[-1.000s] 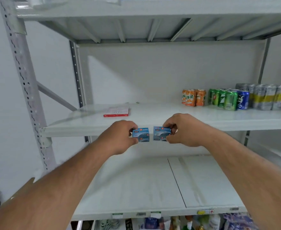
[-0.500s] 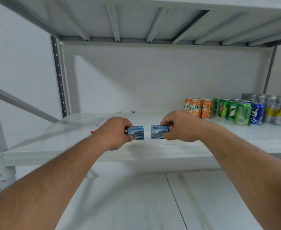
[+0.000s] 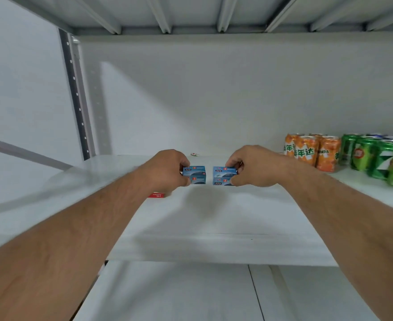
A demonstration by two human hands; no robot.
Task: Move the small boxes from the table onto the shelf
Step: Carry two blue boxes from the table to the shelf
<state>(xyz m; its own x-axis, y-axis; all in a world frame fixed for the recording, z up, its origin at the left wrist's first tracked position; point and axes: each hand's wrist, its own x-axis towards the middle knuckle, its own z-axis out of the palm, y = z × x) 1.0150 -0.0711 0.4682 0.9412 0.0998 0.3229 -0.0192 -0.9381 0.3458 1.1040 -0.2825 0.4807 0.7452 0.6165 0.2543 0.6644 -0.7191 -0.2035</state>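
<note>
My left hand (image 3: 165, 170) grips a small blue box (image 3: 195, 174) between thumb and fingers. My right hand (image 3: 252, 166) pinches a second small blue box (image 3: 223, 175) of the same kind. Both boxes hang side by side, a short gap between them, over the middle of the white shelf (image 3: 214, 216). I cannot tell whether they touch the shelf surface. Both forearms reach in from the lower corners of the view.
A flat red-edged packet (image 3: 157, 195) lies on the shelf, mostly hidden under my left wrist. Orange cans (image 3: 311, 151) and green cans (image 3: 376, 158) stand at the right. A tiny object (image 3: 194, 154) lies near the back wall. A lower shelf (image 3: 179, 293) shows below.
Both hands have carried the blue boxes forward and deeper over the shelf. The view has moved closer, so the shelf now fills more of the frame.
</note>
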